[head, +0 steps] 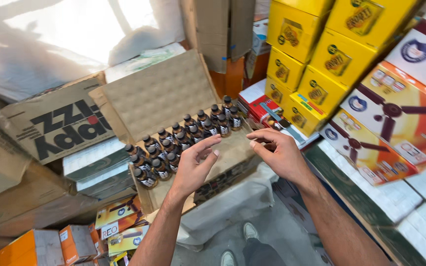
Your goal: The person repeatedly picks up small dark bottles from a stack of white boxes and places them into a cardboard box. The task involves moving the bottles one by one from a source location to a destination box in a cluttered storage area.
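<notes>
1. The left hand [193, 165] and the right hand [279, 152] are both raised over an open cardboard box [232, 148] that holds small dark bottles [183, 138]. The hands are apart from each other, with a clear gap between them, and neither one holds anything; the fingers are loosely spread and a little curled.

2. The bottles stand upright in the box, with dark caps on top and pale labels on the side. They fill only the far part of the box, and the part nearer to the person is bare cardboard floor.

3. The group of bottles forms a long band. Its long axis runs diagonally, from the lower left (near the left wall of the box) up to the right, toward the far right corner.

4. From the hands, the bottles lie ahead and to the left. The left hand is the nearer one: its fingertips [213, 143] are just beside the closest row, though I cannot tell if they touch a cap. The right hand is over the bare right part of the box, near the last bottles at the right end.

5. The open flap of the box [156, 93] stands up behind the bottles. Stacked yellow cartons [316, 54] stand well apart on the right.
</notes>
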